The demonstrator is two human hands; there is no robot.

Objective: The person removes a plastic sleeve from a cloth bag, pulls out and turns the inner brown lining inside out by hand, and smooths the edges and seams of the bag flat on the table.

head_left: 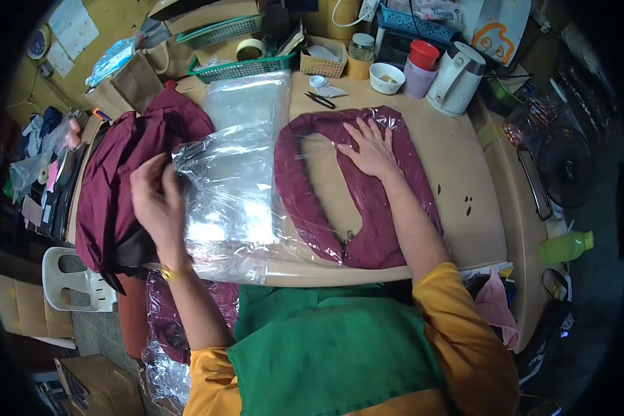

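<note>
A maroon fabric piece [295, 201], bent into a loop with a dark inner edge, lies flat on the table inside clear plastic. My right hand [371, 149] rests on its upper right part, fingers spread. To its left, stacked clear plastic bags [246, 104] cover the table, with loose crinkled film [229, 166] over them. My left hand [159, 201] has its fingers pinched at the left edge of that film. Beyond this hand is a heap of maroon fabric [114, 187]. Black thread snips [320, 100] lie behind the loop.
Along the back stand a green basket [243, 68] with a tape roll, a wicker basket [324, 64], a white bowl [387, 78] and a white kettle [456, 80]. A white plastic stool [80, 281] is at lower left. A green bottle [565, 247] lies at right.
</note>
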